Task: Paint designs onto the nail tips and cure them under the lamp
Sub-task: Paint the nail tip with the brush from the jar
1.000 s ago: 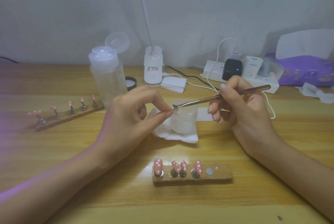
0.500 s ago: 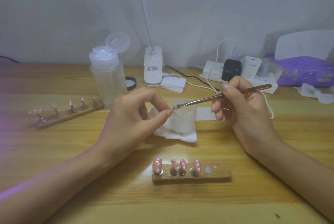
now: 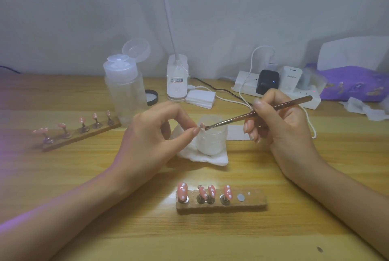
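Over the middle of the wooden table (image 3: 84, 176), in the head view, the left hand (image 3: 151, 140) pinches a small pink nail tip (image 3: 201, 125) between thumb and forefinger, its other fingers curled behind. The right hand (image 3: 282, 126) grips a thin brush (image 3: 259, 112) like a pen, and the bristle end touches the held tip. Both meet just above a small clear jar (image 3: 212, 140), which stands on a crumpled white wipe (image 3: 206, 157).

Nearer the person lies a wooden holder strip (image 3: 252, 204) carrying 4 pink nail tips (image 3: 211, 190) with white dots, each upright on a metal stand. To their right, 1 bare metal disc (image 3: 240, 197) sits on the strip. A second holder strip (image 3: 80, 134) lies at an angle on the left, well apart, with 5 pink tips (image 3: 81, 119) on stands.

Behind the left hand stands a clear pump bottle (image 3: 126, 92) with its cap flipped open, and a black-rimmed lid (image 3: 152, 97) lies just beside it. A white gooseneck lamp (image 3: 177, 83) stands at the back against the wall, with a stack of white pads (image 3: 201, 98) to its right. Farther right, a white power strip (image 3: 311, 97) holds several plugs, and a purple pack (image 3: 353, 83) lies at the table's far right edge. Violet light tints the left side of the table and the left forearm.
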`<state>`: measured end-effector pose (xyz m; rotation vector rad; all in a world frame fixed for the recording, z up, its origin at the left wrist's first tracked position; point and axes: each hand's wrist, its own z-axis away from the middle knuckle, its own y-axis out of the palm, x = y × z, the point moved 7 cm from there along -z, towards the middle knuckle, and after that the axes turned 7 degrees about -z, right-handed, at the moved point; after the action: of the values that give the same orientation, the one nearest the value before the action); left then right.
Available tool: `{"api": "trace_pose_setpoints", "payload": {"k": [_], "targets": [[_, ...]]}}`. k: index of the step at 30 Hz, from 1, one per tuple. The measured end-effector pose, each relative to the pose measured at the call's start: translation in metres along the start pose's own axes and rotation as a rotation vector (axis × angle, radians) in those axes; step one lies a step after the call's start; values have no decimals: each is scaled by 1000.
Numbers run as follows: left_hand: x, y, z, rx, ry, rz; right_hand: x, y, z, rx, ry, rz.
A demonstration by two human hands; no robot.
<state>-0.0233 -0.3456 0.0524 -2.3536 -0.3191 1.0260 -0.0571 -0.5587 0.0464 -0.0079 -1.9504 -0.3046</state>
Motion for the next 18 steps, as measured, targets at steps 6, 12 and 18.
{"api": "trace_pose_setpoints", "payload": {"k": [6, 12, 18], "targets": [[2, 0, 1, 4, 3, -23, 11, -27, -13, -93, 13, 44], [3, 0, 1, 1, -19, -25, 35, -19, -18, 74, -100, 13], [1, 0, 2, 5, -8, -9, 42, 2, -4, 383, -204, 216]]}}
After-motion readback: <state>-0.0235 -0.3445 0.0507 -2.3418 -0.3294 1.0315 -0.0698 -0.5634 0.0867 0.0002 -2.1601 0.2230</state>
